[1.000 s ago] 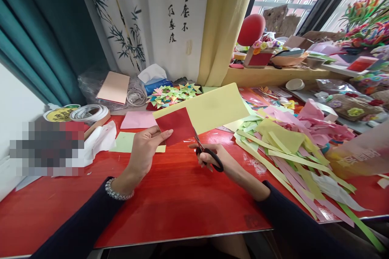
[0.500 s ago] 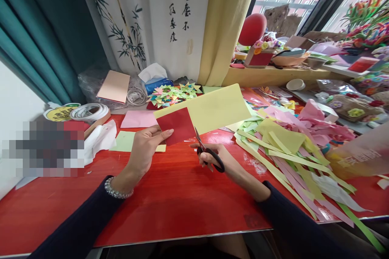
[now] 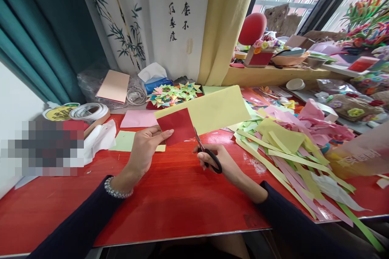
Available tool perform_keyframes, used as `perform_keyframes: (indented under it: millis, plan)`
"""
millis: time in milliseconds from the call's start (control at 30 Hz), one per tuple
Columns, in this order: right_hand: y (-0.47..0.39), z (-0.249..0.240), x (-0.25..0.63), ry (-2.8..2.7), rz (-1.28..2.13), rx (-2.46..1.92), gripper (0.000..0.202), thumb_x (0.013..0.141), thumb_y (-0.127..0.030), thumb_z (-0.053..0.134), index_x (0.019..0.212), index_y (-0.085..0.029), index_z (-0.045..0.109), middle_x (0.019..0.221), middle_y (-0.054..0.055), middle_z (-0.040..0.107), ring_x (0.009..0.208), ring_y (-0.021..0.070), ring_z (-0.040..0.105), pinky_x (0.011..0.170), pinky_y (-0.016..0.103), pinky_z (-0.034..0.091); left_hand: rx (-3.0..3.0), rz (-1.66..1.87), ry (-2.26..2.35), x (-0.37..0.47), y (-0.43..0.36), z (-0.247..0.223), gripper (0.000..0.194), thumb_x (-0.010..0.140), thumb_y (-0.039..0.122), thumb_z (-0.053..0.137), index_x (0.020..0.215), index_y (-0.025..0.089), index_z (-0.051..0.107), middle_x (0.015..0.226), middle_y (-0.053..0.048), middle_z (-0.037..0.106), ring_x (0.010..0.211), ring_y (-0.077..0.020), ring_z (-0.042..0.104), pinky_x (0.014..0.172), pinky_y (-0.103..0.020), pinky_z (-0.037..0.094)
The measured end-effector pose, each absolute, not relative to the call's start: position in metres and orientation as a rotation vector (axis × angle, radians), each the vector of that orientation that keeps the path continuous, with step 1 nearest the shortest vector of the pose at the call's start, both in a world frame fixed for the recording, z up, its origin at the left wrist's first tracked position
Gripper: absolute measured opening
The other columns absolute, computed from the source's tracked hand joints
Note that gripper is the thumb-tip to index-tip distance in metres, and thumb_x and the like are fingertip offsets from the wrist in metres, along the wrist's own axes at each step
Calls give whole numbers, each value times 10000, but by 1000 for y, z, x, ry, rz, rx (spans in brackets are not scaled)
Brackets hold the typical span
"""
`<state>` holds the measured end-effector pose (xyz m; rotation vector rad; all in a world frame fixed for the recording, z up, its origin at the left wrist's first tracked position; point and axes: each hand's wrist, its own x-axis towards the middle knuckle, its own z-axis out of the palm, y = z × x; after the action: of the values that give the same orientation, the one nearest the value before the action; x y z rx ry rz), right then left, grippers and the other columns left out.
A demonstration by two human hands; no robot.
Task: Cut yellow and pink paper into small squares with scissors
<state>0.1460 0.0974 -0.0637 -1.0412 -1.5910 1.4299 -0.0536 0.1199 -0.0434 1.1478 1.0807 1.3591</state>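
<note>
My left hand [image 3: 146, 145] is closed, pinching a red square of paper [image 3: 175, 127] together with a long yellow sheet of paper [image 3: 215, 109] behind it. The thumb presses on the red piece's lower left side. My right hand [image 3: 220, 158] grips black-handled scissors [image 3: 214, 160], with fingers through the loops. The blades point up at the red paper's right edge, where they meet the yellow sheet's lower edge. How far the blades reach into the paper is hard to see. Both hands are above the red table [image 3: 170, 202].
A heap of cut paper strips [image 3: 282, 149] lies to the right, beside crumpled pink paper [image 3: 316, 119]. Behind the yellow sheet sits a pile of small folded paper pieces [image 3: 173, 96]. Pink paper [image 3: 138, 119], green paper [image 3: 123, 141] and tape rolls [image 3: 89, 112] lie at the left.
The scissors' handles have drawn closer together in my right hand. My left hand and the papers have barely moved.
</note>
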Motion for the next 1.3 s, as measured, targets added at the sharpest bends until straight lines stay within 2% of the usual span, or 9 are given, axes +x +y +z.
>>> perform_keyframes:
  millis: [267, 600, 967, 1133, 1300]
  plan:
    - [97, -69, 144, -1508, 1428, -1059, 318, 736, -466, 624, 753, -150, 590, 527, -42, 435, 467, 78, 443, 448, 209, 335, 1140, 1359, 1085, -53, 121, -45, 77, 663, 214, 719, 714, 163, 691, 710, -10, 706, 705, -147, 642, 664, -242, 507]
    - [96, -71, 140, -1430, 1434, -1088, 308, 701, -448, 662, 719, -152, 578, 502, -53, 432, 420, 64, 412, 412, 202, 299, 1103, 1342, 1085, -52, 120, -42, 109, 650, 222, 724, 732, 156, 694, 737, -26, 711, 688, -153, 641, 685, -271, 514]
    - [94, -63, 141, -1457, 1485, -1175, 391, 749, -521, 579, 804, -136, 612, 525, -27, 483, 422, 68, 378, 399, 218, 236, 1188, 1206, 1146, -52, 118, -47, 187, 671, 303, 701, 812, 181, 700, 844, -54, 723, 751, -198, 652, 666, -303, 507]
    - [96, -67, 142, -1468, 1475, -1153, 370, 751, -521, 576, 701, -154, 569, 494, -34, 461, 432, 76, 414, 411, 211, 259, 1185, 1208, 1143, -51, 118, -46, 129, 666, 284, 705, 741, 180, 693, 768, -33, 717, 683, -172, 640, 594, -264, 492]
    - [96, -73, 142, -1469, 1421, -1112, 330, 753, -485, 596, 706, -160, 568, 488, -41, 456, 436, 77, 418, 423, 211, 284, 1168, 1216, 1088, -50, 118, -45, 109, 682, 251, 697, 752, 168, 693, 753, -26, 711, 661, -145, 631, 627, -252, 498]
